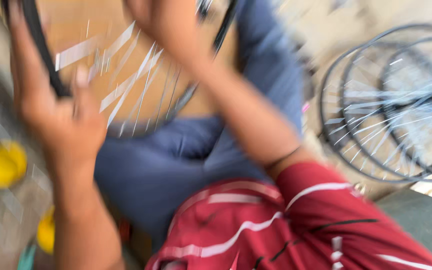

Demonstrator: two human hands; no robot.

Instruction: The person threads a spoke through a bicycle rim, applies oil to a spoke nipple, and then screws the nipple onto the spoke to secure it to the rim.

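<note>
Black rubber and thin bright spokes fill the far left of what we see: a bicycle wheel (126, 75) held up over our lap, its tyre running along the left edge and its spokes fanning through the middle. The picture is heavily blurred, so fine detail is lost.

Our left hand (51, 110) is closed around the tyre and rim on the near left side, fingers wrapped over the black band and the thumb lying across the inside. Our right hand (166, 25) reaches to the far side of the wheel near the top edge; it seems to rest on the rim there, but we cannot tell whether it grips or only touches.

We judge the wheel to be light for its size and stiff at the rim, while the spokes are thin and would bend if squeezed. The rim and tyre are the safe places to hold, at opposite sides as now.

To the right, more bare wheels (391, 105) lean stacked together, well apart from ours. Two yellow round things (3, 162) lie on the ground at the near left. A red striped sleeve (316, 225) covers our right arm.
</note>
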